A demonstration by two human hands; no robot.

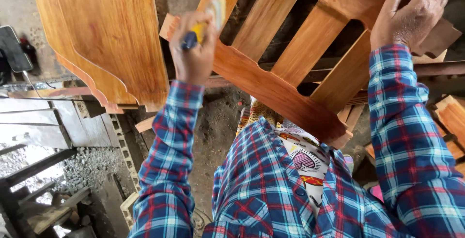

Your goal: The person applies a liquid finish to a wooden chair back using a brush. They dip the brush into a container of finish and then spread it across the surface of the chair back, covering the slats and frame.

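Both arms wear long sleeves of a plaid shirt (pixel 271 189): blue ground, white and light-blue bands, thin red lines. Cuffs are buttoned close at the wrists, just below the left hand (pixel 193 56) and right hand (pixel 409 15). The shirt front hangs open over a white printed undershirt (pixel 302 158) with multicoloured motifs.
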